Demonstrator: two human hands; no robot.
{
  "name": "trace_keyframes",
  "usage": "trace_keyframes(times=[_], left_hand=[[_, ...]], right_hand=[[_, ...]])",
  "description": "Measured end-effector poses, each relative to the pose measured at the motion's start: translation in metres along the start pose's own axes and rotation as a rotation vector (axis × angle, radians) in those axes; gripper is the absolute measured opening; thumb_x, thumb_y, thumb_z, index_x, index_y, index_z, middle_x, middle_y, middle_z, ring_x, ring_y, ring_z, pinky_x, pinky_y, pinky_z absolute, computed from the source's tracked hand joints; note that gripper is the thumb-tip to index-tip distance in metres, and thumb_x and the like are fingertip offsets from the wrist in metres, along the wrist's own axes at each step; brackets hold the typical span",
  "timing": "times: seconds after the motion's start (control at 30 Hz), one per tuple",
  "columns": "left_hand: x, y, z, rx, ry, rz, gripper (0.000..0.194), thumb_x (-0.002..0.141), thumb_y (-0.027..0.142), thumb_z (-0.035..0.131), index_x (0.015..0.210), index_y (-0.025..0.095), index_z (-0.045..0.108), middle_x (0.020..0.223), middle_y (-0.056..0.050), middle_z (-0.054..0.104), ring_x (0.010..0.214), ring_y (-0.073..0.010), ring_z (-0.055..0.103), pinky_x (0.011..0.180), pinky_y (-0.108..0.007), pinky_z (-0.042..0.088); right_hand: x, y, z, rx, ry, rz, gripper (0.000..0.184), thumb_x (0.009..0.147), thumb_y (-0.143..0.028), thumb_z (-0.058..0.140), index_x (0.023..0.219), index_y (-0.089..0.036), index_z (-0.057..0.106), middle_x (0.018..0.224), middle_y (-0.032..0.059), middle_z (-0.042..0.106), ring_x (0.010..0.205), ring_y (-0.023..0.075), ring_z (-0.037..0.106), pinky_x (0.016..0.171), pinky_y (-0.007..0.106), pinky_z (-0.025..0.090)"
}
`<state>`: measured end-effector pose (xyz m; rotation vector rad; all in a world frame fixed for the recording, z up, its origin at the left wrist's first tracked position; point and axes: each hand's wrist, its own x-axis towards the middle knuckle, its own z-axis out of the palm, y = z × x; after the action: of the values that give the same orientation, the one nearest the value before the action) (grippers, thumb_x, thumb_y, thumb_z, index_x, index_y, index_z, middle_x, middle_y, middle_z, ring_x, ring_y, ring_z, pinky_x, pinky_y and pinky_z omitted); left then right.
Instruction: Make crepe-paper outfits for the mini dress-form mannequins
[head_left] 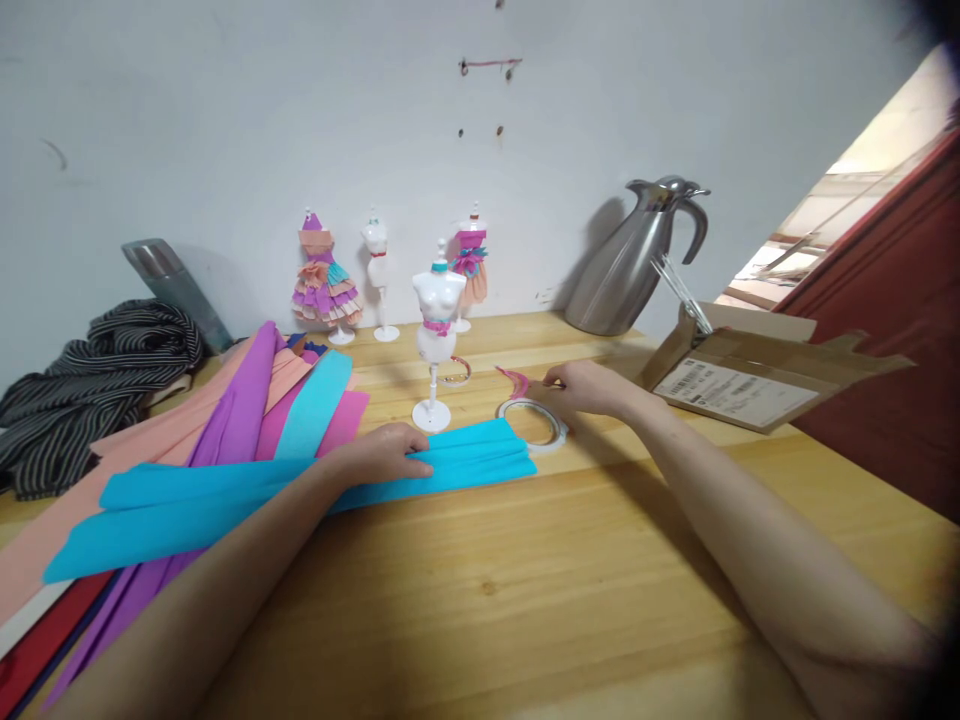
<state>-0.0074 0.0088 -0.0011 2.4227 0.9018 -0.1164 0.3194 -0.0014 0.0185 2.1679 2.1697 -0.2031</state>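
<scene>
My left hand (pixel 382 453) lies on a folded length of bright blue crepe paper (pixel 480 450), thumb and fingers apart. The paper reaches from the pile at the left to the middle of the table. My right hand (pixel 589 388) is pinched low over the table, a small dark bit showing at its fingertips. Beside those fingertips is a thin curved pink piece (pixel 515 382). Just in front lies a white roll of tape (pixel 553 432). Behind the blue paper stands a small white dress form (pixel 439 310) with a teal neck band and pink waist band.
Crepe paper strips (pixel 225 410) pile up at the left, near a striped cloth (pixel 112 370) and a bottle (pixel 176 285). By the wall stand a paper-dressed form (pixel 322 280) and others. A steel jug (pixel 630 260) and cardboard box (pixel 742 375) are at the right.
</scene>
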Motion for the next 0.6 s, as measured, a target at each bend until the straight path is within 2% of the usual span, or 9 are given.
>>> trace_keyframes(times=[0.13, 0.23, 0.3, 0.37, 0.53, 0.6], left_hand=[[0.000, 0.000, 0.000, -0.011, 0.000, 0.017, 0.027, 0.075, 0.035, 0.053, 0.061, 0.017, 0.038, 0.061, 0.004, 0.036, 0.062, -0.0111, 0.036, 0.056, -0.026, 0.022], [0.000, -0.001, 0.000, -0.014, 0.003, 0.019, 0.028, 0.075, 0.036, 0.053, 0.061, 0.018, 0.038, 0.061, 0.004, 0.035, 0.061, -0.0110, 0.035, 0.055, -0.026, 0.022], [0.000, -0.001, 0.000, -0.012, 0.004, 0.023, 0.028, 0.075, 0.036, 0.052, 0.060, 0.018, 0.037, 0.060, 0.004, 0.035, 0.061, -0.0110, 0.035, 0.055, -0.026, 0.022], [0.001, -0.002, 0.000, -0.008, 0.008, 0.033, 0.028, 0.075, 0.036, 0.052, 0.060, 0.018, 0.037, 0.061, 0.004, 0.036, 0.062, -0.0112, 0.035, 0.055, -0.026, 0.022], [0.001, -0.002, 0.000, 0.005, 0.002, 0.020, 0.026, 0.075, 0.037, 0.052, 0.062, 0.018, 0.040, 0.064, 0.004, 0.040, 0.065, -0.0120, 0.038, 0.057, -0.025, 0.025], [0.001, -0.002, 0.000, 0.005, -0.008, 0.014, 0.026, 0.076, 0.037, 0.052, 0.063, 0.018, 0.041, 0.065, 0.004, 0.041, 0.065, -0.0121, 0.038, 0.058, -0.025, 0.025]], right_hand=[[0.003, 0.002, 0.004, -0.004, -0.124, 0.002, 0.045, 0.079, -0.057, 0.051, 0.073, -0.016, 0.069, 0.075, 0.0118, 0.071, 0.066, 0.0227, 0.062, 0.056, 0.029, 0.036], [0.007, 0.004, 0.011, 0.050, -0.153, -0.043, 0.027, 0.077, -0.042, 0.057, 0.070, -0.018, 0.067, 0.071, 0.0077, 0.070, 0.064, 0.0207, 0.061, 0.055, 0.029, 0.035], [0.009, 0.005, 0.014, 0.091, -0.147, -0.049, 0.024, 0.077, -0.038, 0.057, 0.069, -0.018, 0.067, 0.069, 0.0064, 0.070, 0.064, 0.0198, 0.061, 0.055, 0.028, 0.036], [0.011, 0.006, 0.016, 0.070, -0.110, -0.032, 0.024, 0.077, -0.037, 0.056, 0.069, -0.018, 0.067, 0.070, 0.0072, 0.070, 0.064, 0.0199, 0.061, 0.054, 0.028, 0.035], [0.018, 0.009, 0.029, -0.018, 0.159, 0.151, 0.037, 0.086, -0.042, 0.047, 0.082, -0.015, 0.071, 0.087, 0.0170, 0.072, 0.075, 0.0248, 0.065, 0.054, 0.029, 0.035], [0.020, 0.011, 0.034, 0.020, 0.210, 0.195, 0.042, 0.088, -0.046, 0.043, 0.084, -0.014, 0.071, 0.088, 0.0183, 0.072, 0.077, 0.0262, 0.065, 0.054, 0.029, 0.035]])
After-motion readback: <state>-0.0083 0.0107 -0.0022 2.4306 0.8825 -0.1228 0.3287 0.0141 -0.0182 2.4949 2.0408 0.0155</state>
